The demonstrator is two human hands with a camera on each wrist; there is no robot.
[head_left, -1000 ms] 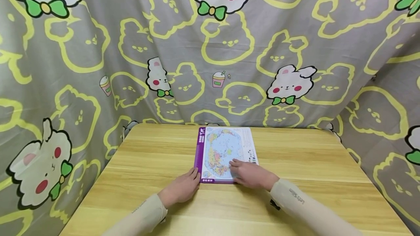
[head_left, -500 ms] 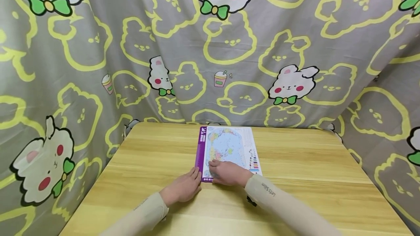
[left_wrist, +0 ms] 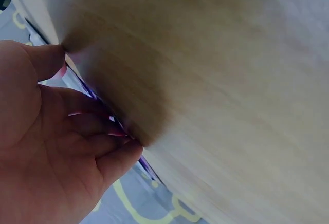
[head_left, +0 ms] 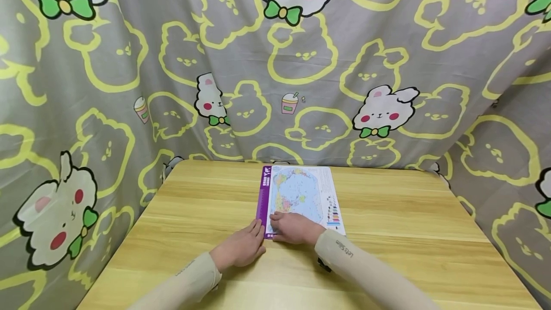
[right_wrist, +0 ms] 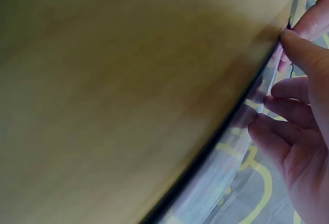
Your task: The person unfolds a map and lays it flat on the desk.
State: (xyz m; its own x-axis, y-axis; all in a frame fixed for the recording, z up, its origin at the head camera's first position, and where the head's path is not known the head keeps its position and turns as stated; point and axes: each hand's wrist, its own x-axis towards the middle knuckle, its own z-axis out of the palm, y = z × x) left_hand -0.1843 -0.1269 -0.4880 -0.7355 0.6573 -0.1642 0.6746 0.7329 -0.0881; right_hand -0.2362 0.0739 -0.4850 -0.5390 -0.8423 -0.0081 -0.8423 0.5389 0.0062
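A world map sheet, printed in colour with a purple band along its left side, lies flat near the table's far edge. My left hand rests on the table at the map's lower left corner, fingertips touching the purple edge. My right hand lies over the map's lower left part with fingers extended and covers some of the print. In the right wrist view, the fingertips of my right hand touch the glossy surface, and the thumb is at its dark front edge. The left wrist view shows my left hand with fingers lightly bent along the purple edge.
The wooden table spreads around the map on every side. A grey curtain with bunny prints hangs behind the table and along both sides. A small black object shows under my right sleeve.
My right hand has slid left across the map's front part, from right of its middle to its lower left corner, uncovering the coloured bars at the right. My left hand has stayed at the left edge.
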